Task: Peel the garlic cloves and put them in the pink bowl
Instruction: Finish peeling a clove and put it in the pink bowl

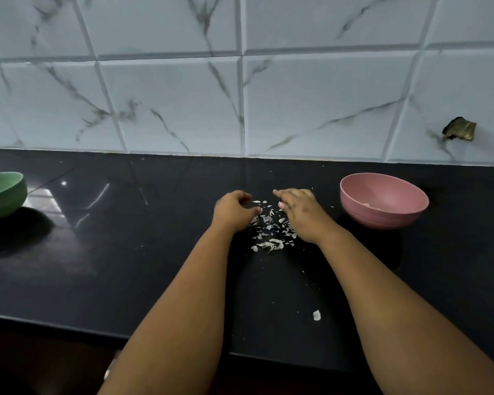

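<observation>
No whole garlic clove in plain view; pale bits, probably peeled cloves, sit inside the round pink plastic bowl, which stands toward the right end of the glossy black stone counter, near the back edge, just beside the working hand for short drops. Scatter of thin white garlic skin flakes lies mid-counter between both hands, so peeling happens here and waste stays in one spot. Left hand has fingers curled in, thumb tip against them; can't tell if it pinches a clove. Right hand lies palm down over the flakes, fingers reaching toward the left; grip not readable. One stray flake near the front edge. Green bowl at far left edge, probably the clove supply. Grey-veined white tile wall behind.
</observation>
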Tool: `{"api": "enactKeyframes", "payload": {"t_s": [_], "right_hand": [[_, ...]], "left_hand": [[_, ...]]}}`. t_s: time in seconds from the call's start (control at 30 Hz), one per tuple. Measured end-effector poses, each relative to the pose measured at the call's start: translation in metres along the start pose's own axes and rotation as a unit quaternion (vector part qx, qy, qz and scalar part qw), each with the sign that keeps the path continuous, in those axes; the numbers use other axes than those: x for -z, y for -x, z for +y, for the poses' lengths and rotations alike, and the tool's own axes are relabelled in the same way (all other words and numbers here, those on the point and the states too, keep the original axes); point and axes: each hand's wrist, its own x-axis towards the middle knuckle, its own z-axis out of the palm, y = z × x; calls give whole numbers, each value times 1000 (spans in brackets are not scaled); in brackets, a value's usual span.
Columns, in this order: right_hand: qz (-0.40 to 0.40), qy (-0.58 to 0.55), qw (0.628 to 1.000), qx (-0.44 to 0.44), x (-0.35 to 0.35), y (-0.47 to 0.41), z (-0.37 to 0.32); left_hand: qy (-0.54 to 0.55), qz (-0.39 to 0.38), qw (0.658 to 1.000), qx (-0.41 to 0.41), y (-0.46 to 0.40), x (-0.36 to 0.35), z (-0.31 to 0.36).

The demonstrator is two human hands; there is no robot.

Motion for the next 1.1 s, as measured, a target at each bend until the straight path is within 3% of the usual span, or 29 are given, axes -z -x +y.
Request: {"api": "enactKeyframes", "payload": {"t_s": [0.3,0.4,0.5,0.6,0.7,0.8,0.97,1.03,1.1], "right_hand": [[37,-47,996,-72,14,7,0],[-46,-11,993,-106,22,10,-2],[-131,-19,986,-97,28,17,-15],[-172,-63,982,-46,23,19,-29],[-183,-61,981,-7,17,14,-32],[-116,-100,988,-19,18,13,-25],[-34,-54,996,-62,20,10,-7],[5,-31,1000,-5,10,7,-15],[-24,-45,997,60,-4,3,-32]], "left_hand": [[-116,-14,993,-12,-2,-11,1],[-104,-3,995,-10,-5,-13,2],[100,36,993,53,-9,-13,3],[323,54,935,138,-14,-10,3],[388,65,905,163,-18,-6,2],[431,74,877,197,-19,-3,6],[500,89,823,253,-16,4,13],[523,106,806,255,-14,5,12],[534,123,799,248,-12,4,11]]}}
